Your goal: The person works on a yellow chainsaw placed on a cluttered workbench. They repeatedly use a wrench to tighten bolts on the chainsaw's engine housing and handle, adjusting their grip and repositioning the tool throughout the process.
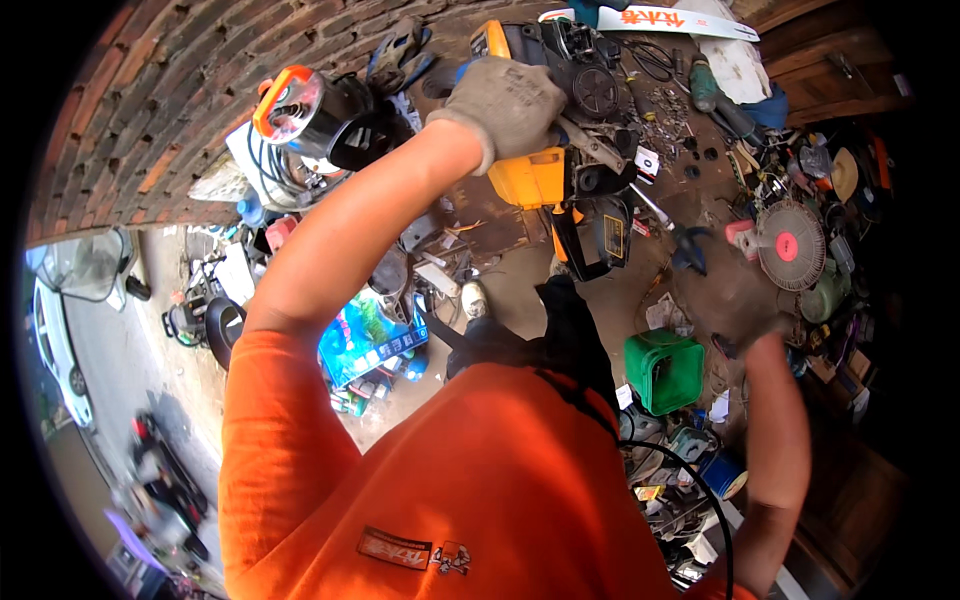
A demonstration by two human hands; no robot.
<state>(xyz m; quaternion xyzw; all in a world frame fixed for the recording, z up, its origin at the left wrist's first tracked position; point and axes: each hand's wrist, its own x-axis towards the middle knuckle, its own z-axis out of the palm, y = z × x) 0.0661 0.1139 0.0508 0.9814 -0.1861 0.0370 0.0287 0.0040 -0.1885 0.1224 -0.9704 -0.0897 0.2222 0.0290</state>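
A yellow-and-black chainsaw (532, 180) lies in front of me at the top middle, its engine parts greasy and partly exposed. My left hand (503, 108), in a grey work glove, is closed over its front handle, and the fingers curl out of sight. To the right, my gloved right hand (735, 298) is smeared by motion, so its fingers cannot be made out. Just beyond it is a tool with a thin metal shaft and a dark blue handle (690, 248), the shaft pointing at the saw. Whether the right hand touches that tool is unclear.
A green square bucket (665, 372) stands below my right hand. A round fan (790, 246) lies among clutter at right. A white guide bar (655, 20) crosses the top. By the brick wall (130, 120) sits an orange-handled machine (295, 108). A blue bag (372, 338) lies left of my legs.
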